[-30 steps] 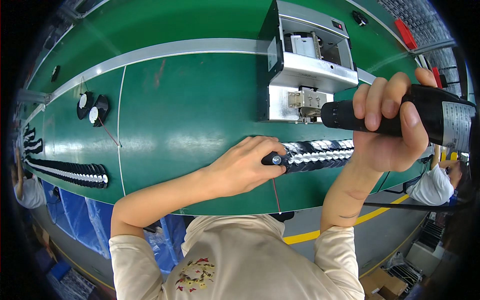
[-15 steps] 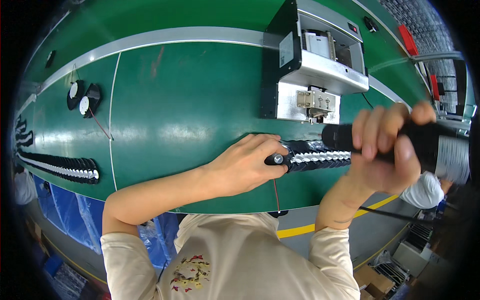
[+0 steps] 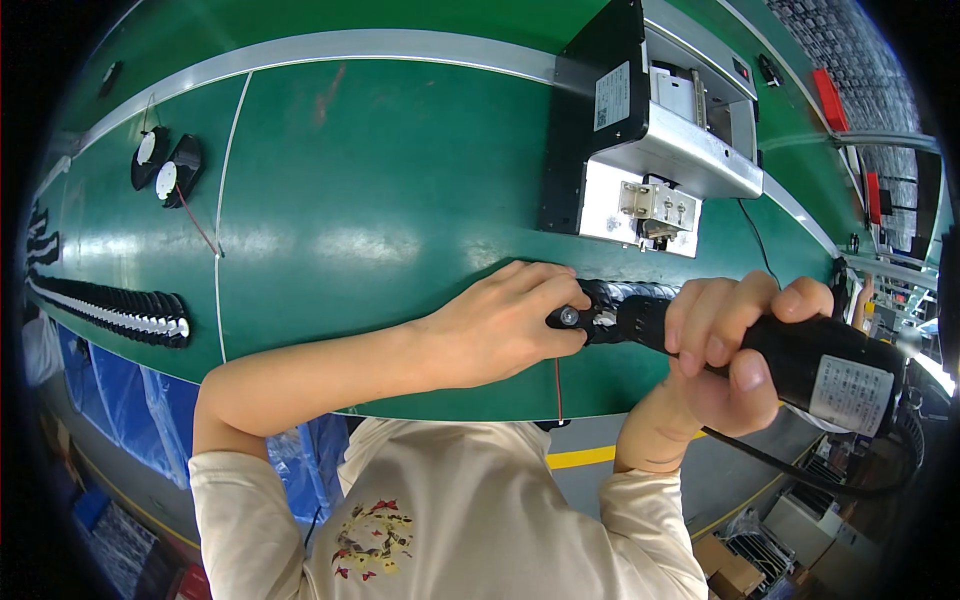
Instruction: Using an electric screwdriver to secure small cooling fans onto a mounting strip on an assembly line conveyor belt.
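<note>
My left hand [image 3: 520, 320] is closed with its fingertips round a small black part [image 3: 567, 317] that has a round silver spot. This part sits at the left end of a row of stacked black pieces [image 3: 625, 290] lying on the green table. My right hand [image 3: 735, 335] grips a corded black power tool [image 3: 800, 360], tilted, its thick nose pointing left. The nose hangs over the row close to my left fingertips; whether it touches is hidden. A thin red wire [image 3: 559, 390] runs from beneath my left hand to the table's near edge.
Beyond my right hand stands a black and silver machine [image 3: 650, 130]. Another row of black pieces [image 3: 110, 310] lies at the left. Two black oval parts with white discs [image 3: 168, 180] lie farther back. The tool's black cable [image 3: 800, 480] loops off the table's near right.
My right hand has brought the tool down and left, its nose now over the row near my left hand. The left hand keeps its hold. The whole view has shifted slightly.
</note>
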The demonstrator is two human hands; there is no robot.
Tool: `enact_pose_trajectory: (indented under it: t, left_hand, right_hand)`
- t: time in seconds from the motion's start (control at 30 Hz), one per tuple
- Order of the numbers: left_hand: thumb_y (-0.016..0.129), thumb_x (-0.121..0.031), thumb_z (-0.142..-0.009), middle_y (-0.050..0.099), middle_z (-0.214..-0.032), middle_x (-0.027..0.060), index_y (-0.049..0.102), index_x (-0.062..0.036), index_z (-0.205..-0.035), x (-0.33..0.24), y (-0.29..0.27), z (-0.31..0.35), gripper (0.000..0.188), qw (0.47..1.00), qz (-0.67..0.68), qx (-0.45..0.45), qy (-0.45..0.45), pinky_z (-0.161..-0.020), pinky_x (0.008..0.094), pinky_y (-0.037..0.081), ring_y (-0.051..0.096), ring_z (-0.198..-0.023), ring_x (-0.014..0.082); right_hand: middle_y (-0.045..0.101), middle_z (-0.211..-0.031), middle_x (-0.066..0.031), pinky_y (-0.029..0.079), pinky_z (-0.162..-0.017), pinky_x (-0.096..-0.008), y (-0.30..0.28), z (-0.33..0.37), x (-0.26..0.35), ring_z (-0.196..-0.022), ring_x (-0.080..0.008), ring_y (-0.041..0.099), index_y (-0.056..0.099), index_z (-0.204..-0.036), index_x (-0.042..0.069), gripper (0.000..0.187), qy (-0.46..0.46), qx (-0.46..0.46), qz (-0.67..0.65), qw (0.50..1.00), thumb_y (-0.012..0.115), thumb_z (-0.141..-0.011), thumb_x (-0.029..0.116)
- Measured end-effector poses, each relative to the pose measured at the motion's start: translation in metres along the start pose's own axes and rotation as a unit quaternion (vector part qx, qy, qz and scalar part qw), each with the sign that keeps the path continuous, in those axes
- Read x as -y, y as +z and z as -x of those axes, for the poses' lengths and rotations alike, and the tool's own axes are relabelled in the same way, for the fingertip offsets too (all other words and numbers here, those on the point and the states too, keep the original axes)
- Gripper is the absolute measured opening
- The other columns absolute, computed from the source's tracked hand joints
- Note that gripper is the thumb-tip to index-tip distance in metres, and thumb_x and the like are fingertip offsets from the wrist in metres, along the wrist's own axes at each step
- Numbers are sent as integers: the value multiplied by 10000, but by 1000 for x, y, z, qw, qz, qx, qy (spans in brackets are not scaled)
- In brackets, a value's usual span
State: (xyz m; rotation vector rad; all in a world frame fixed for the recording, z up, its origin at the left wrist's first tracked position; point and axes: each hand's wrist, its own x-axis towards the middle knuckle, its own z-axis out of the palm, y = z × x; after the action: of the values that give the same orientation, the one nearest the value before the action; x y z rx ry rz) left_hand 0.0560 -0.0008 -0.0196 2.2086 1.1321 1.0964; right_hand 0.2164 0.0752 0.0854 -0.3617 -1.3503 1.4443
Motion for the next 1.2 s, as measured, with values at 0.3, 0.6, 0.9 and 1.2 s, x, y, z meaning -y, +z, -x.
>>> enact_pose_trajectory:
  t: [0.3, 0.6, 0.9, 1.2]
  left_hand:
    - [700, -134, -753, 571, -1115, 101, 726, -113, -943, -2, 1, 0, 194, 1000, 4, -2, -9, -939, 435, 481, 550, -1148, 335]
    - [695, -140, -767, 563, -1120, 105, 721, -119, -956, -1, 1, 1, 191, 1000, -2, 1, -8, -934, 436, 481, 549, -1144, 334]
    - [706, -125, -764, 547, -1140, 104, 699, -123, -1000, 0, -1, 0, 237, 1000, -8, 24, 3, -943, 445, 477, 538, -1158, 340]
    - [709, -120, -761, 553, -1126, 101, 692, -120, -998, 0, 0, 0, 237, 1000, -5, 19, -1, -937, 442, 479, 541, -1154, 338]
  right_hand:
    - [476, -658, -53, 423, -469, -304, 6, 4, -6, -462, -141, 466, 399, -1039, 65, 337, -21, 58, 68, 996, 642, -806, 87]
    - [492, -667, -55, 448, -476, -314, -2, 4, -5, -476, -149, 486, 399, -1066, 64, 360, -29, 116, 73, 990, 647, -807, 91]
    - [435, -712, -58, 408, -570, -348, -21, -53, 24, -561, -158, 468, 404, -1339, 83, 497, -87, 78, -25, 993, 535, -864, 149]
    - [426, -674, -58, 414, -507, -344, -16, -69, 7, -480, -147, 422, 442, -1217, 56, 413, -45, 48, 48, 997, 536, -821, 130]
